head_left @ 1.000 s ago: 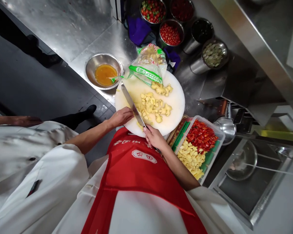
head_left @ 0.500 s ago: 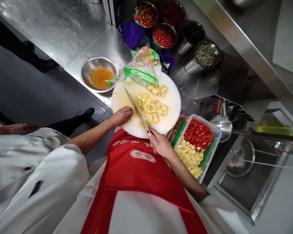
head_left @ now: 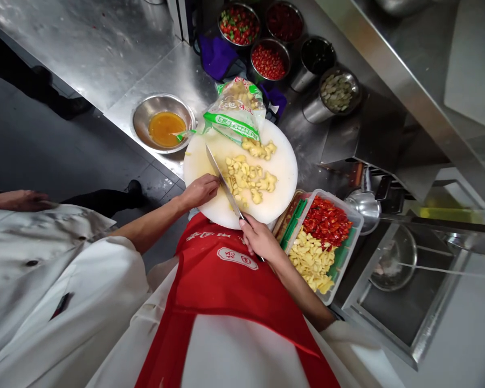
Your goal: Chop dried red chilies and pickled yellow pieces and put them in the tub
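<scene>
My right hand (head_left: 261, 237) is wrapped round the dark handle of a kitchen knife (head_left: 227, 188), whose long blade slants across the white round cutting board (head_left: 285, 183). Close to the left of the blade, my left hand (head_left: 202, 191) rests on the board with fingers curled together. What its fingertips pinch, if anything, is too small to make out. Cut ginger pieces (head_left: 238, 175) lie just right of the blade, and whole ginger knobs (head_left: 258, 148) lie further back. A plastic bag of ginger (head_left: 238, 110) leans over the board's far edge.
A steel bowl of orange liquid (head_left: 165, 129) stands left of the board. At right is a tub (head_left: 339, 269) of chopped red chillies and sliced ginger. Several steel pots (head_left: 270, 59) line the back. Another person's hand (head_left: 20, 200) shows at left; a metal shelf (head_left: 372, 48) overhangs the right.
The knife and my right hand have shifted slightly left, closer to my left hand. The ginger on the board looks the same. The person at left has moved a little.
</scene>
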A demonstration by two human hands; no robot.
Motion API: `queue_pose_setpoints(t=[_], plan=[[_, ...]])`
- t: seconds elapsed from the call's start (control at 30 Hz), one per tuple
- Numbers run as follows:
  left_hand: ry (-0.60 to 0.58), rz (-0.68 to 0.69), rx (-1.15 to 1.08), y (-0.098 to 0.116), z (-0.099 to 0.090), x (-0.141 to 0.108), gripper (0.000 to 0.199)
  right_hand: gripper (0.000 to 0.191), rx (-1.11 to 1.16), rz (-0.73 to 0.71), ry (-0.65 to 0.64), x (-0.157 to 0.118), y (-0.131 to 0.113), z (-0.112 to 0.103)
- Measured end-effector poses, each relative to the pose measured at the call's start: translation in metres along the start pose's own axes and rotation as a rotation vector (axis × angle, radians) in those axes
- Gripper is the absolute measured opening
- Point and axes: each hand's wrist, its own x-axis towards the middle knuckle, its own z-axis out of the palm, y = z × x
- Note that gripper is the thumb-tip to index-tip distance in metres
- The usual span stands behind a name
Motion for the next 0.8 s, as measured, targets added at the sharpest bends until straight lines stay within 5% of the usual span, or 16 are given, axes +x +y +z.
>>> queue_pose_setpoints(t=[0.8], plan=[[0.016, -0.103, 0.038, -0.01, -0.002, -0.005, 0.022, 0.048, 0.162, -0.032, -0.008, 0.006, 0.03, 0.018]])
